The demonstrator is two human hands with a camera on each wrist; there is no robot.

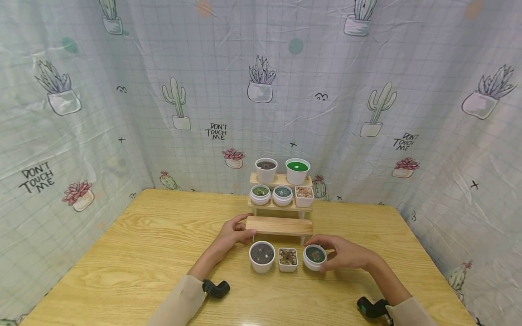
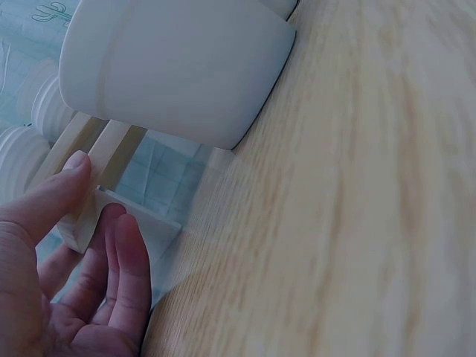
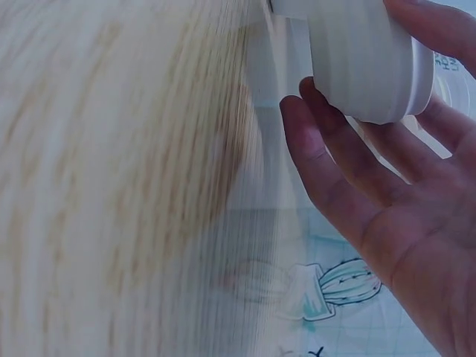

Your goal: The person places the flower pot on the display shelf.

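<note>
My left hand (image 1: 231,234) grips the left end of the wooden tiered stand's (image 1: 279,225) lowest step. In the left wrist view its thumb lies on the board and the other fingers curl at its underside. My right hand (image 1: 346,253) holds a round white pot (image 1: 313,267) with a dark green filling, fingers and thumb around its sides. The pot's ribbed white wall (image 3: 364,59) shows between thumb and fingers in the right wrist view. Left of it, in front of the stand, are a square white pot (image 1: 288,269) of pebbles and a larger round pot (image 1: 262,269) with dark filling.
On the stand's middle step sit two low round pots (image 1: 260,200) (image 1: 282,200) and a square pot (image 1: 304,202). Two taller white cups (image 1: 266,175) (image 1: 297,177) occupy the top step. Behind the wooden table (image 1: 163,244) hangs a cactus-print curtain (image 1: 204,90).
</note>
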